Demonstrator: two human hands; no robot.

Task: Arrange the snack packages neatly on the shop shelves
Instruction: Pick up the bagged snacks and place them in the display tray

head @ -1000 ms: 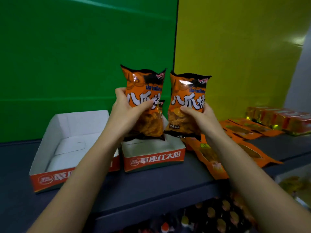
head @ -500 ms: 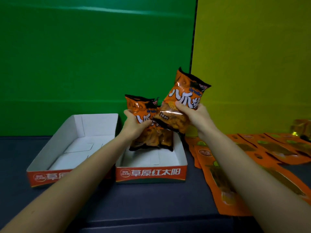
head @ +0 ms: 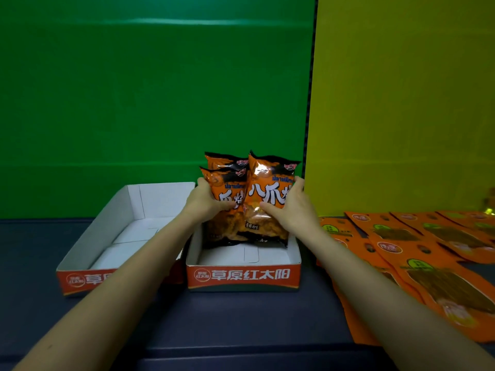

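Three orange snack bags stand upright at the back of a white display tray with an orange front (head: 242,275) on the dark shelf. My left hand (head: 205,200) grips the left bag (head: 227,199) at its left edge. My right hand (head: 290,207) grips the right bag (head: 267,191), which overlaps the left one in front. A third bag (head: 225,160) stands behind them, only its top showing. The bags' bottoms rest inside the tray.
A second, bagless white tray (head: 80,281) sits to the left, touching the first. Several flat orange pouches (head: 417,253) lie spread over the shelf to the right. Green (head: 150,103) and yellow (head: 401,103) back panels rise behind. The shelf front edge (head: 241,354) is near me.
Both hands have come down and forward, bringing the two bags from mid-air into the back of the right tray. The right bag went from tilted to upright.
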